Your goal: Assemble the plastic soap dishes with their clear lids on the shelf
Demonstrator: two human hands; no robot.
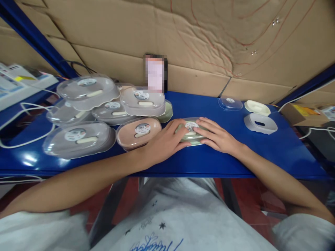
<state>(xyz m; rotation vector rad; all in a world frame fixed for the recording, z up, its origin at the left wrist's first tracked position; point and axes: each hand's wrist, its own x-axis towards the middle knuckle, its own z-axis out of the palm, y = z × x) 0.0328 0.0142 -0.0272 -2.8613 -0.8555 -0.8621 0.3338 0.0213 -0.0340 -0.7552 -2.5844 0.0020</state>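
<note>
Head view: both hands, left hand and right hand, press flat with fingers spread on a green soap box. Left of it lie closed boxes; right of it, loose lid, tray and base remain unassembled.

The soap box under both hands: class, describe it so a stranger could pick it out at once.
Start at the blue table; near its front edge the left hand and right hand press on a green soap box. Unlike the grey and pink boxes piled left, it lies alone.
</note>
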